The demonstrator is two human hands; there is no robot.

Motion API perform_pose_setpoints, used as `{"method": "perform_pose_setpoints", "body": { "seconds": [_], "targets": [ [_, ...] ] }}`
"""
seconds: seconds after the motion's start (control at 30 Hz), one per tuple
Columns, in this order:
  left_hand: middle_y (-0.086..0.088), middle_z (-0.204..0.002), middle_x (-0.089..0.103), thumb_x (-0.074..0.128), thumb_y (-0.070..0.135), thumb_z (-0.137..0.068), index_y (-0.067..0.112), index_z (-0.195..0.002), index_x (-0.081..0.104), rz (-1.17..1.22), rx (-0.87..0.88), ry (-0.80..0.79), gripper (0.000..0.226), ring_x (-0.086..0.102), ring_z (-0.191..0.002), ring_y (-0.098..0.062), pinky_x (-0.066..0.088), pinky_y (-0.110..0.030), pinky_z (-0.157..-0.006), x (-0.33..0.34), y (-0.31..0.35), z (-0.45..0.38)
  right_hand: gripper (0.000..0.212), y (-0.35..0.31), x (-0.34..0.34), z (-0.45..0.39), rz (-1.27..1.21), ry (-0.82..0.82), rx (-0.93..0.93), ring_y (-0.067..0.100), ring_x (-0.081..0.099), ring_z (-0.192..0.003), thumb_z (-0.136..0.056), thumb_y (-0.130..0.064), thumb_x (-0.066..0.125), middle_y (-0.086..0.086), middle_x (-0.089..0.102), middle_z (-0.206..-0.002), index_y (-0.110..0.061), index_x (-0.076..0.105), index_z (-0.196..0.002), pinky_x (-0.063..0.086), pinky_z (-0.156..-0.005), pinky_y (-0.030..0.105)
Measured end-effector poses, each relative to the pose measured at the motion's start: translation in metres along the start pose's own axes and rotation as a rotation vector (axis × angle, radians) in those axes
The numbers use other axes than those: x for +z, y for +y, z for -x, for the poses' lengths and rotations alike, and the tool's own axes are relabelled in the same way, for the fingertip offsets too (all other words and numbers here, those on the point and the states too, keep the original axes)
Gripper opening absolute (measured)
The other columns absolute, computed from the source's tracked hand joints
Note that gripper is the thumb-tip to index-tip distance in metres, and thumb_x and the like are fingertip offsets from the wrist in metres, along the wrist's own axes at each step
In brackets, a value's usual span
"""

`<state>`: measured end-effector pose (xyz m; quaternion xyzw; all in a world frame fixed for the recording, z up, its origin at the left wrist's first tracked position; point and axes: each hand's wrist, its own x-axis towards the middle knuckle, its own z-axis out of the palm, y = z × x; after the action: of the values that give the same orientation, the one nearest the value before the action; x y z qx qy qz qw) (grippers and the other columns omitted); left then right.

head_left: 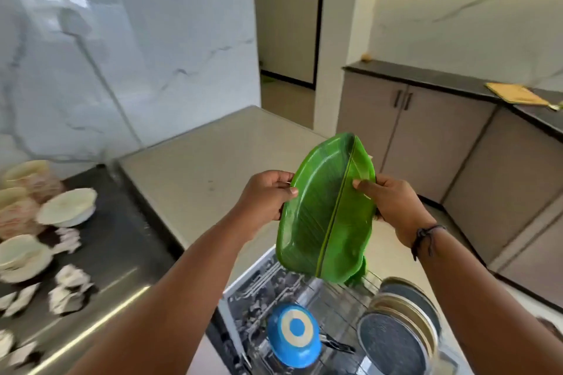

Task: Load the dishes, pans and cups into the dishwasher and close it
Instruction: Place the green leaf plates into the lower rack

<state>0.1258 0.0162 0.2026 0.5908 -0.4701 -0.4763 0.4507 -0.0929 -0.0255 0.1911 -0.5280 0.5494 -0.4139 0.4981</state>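
A green leaf-shaped plate [327, 210] is held upright in the air above the open dishwasher's rack [304, 292]. My left hand [265, 196] grips its left edge and my right hand [393, 207] grips its right edge, thumbs on the face. Another green piece shows just behind its lower edge. In the rack lie a blue pan [294, 335], bottom up, and several round dark plates [396, 335] standing on edge at the right.
On the dark counter [118, 246] at the left stand several cream bowls [68, 207] and small patterned cups [71, 286]. A pale floor stretches ahead. Grey cabinets [432, 143] with a black top line the right side, a yellow board [515, 94] on top.
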Motion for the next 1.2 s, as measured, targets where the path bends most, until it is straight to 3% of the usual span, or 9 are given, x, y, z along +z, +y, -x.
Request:
{"method": "perform_pose_setpoints", "body": {
  "seconds": [0.17,0.33,0.5,0.6,0.67,0.73,0.87,1.03,1.2],
  "targets": [
    [-0.001,-0.08,0.067,0.066,-0.005,-0.082,0.016,-0.091,0.066,-0.141,0.016,-0.062,0.023,0.062,-0.075,-0.017,0.052,-0.036,-0.084,0.064,-0.037,-0.064,0.012,0.068,-0.051,-0.034,0.055,0.067,0.129,0.023,0.07,-0.069,-0.086,-0.009,0.068,0.013,0.073,-0.084,-0.001,0.069,-0.096,0.058,-0.059,0.028],
    [0.008,-0.072,0.059,0.071,0.004,-0.08,0.011,-0.099,0.068,-0.326,-0.001,-0.19,0.021,0.052,-0.06,-0.001,0.041,-0.01,-0.058,0.111,-0.104,-0.117,0.012,0.154,-0.068,-0.047,0.254,0.166,0.299,0.037,0.07,-0.077,-0.076,-0.024,0.076,0.011,0.073,-0.074,-0.015,0.069,-0.073,0.058,-0.071,0.05],
    [-0.004,-0.086,0.066,0.074,0.015,-0.08,0.013,-0.094,0.065,-0.397,-0.136,-0.356,0.017,0.058,-0.076,-0.015,0.044,-0.022,-0.064,0.158,-0.178,-0.154,0.025,0.197,-0.067,-0.04,0.57,0.252,0.397,0.019,0.058,-0.061,-0.084,-0.024,0.071,-0.003,0.062,-0.061,-0.02,0.059,-0.063,0.041,-0.055,0.028],
    [0.003,-0.089,0.064,0.072,0.016,-0.082,0.026,-0.083,0.057,-0.393,-0.267,-0.408,0.018,0.059,-0.085,-0.013,0.048,-0.023,-0.074,0.182,-0.226,-0.174,0.033,0.243,-0.067,-0.056,0.68,0.183,0.478,0.008,0.049,-0.057,-0.088,-0.024,0.066,-0.011,0.052,-0.058,-0.024,0.05,-0.059,0.032,-0.048,0.019],
    [0.009,-0.081,0.06,0.073,0.017,-0.081,0.032,-0.071,0.049,-0.443,-0.318,-0.388,0.03,0.056,-0.08,-0.01,0.043,-0.019,-0.067,0.193,-0.262,-0.187,0.032,0.283,-0.064,-0.071,0.689,0.128,0.506,0.005,0.048,-0.06,-0.09,-0.022,0.063,-0.013,0.053,-0.063,-0.03,0.048,-0.063,0.033,-0.052,0.014],
    [0.005,-0.084,0.063,0.075,0.018,-0.079,0.03,-0.07,0.051,-0.49,-0.366,-0.382,0.028,0.055,-0.078,-0.011,0.042,-0.021,-0.065,0.203,-0.301,-0.203,0.023,0.327,-0.056,-0.084,0.687,0.08,0.53,0.015,0.056,-0.069,-0.09,-0.022,0.06,-0.005,0.061,-0.072,-0.03,0.054,-0.07,0.045,-0.061,0.024],
    [0.003,-0.087,0.065,0.077,0.014,-0.076,0.029,-0.074,0.06,-0.529,-0.42,-0.313,0.022,0.064,-0.089,-0.021,0.051,-0.031,-0.078,0.214,-0.373,-0.244,0.015,0.403,-0.029,-0.112,0.657,0.066,0.562,0.019,0.051,-0.061,-0.093,-0.017,0.054,-0.002,0.054,-0.065,-0.016,0.057,-0.078,0.04,-0.055,0.03],
    [-0.005,-0.096,0.071,0.073,0.009,-0.079,0.013,-0.097,0.071,-0.483,-0.376,-0.134,0.018,0.063,-0.091,-0.023,0.046,-0.025,-0.073,0.225,-0.433,-0.291,0.023,0.456,-0.009,-0.146,0.563,0.215,0.415,0.024,0.042,-0.06,-0.092,-0.017,0.056,0.001,0.047,-0.063,-0.015,0.049,-0.07,0.022,-0.052,0.031],
    [0.0,-0.089,0.067,0.076,0.015,-0.078,0.009,-0.102,0.07,-0.389,-0.225,0.027,0.026,0.057,-0.078,-0.013,0.042,-0.018,-0.061,0.234,-0.451,-0.328,0.014,0.476,-0.025,-0.205,0.591,0.329,0.22,0.029,0.051,-0.068,-0.088,-0.015,0.063,0.016,0.062,-0.074,-0.004,0.067,-0.08,0.022,-0.059,0.027]
  ]
}}
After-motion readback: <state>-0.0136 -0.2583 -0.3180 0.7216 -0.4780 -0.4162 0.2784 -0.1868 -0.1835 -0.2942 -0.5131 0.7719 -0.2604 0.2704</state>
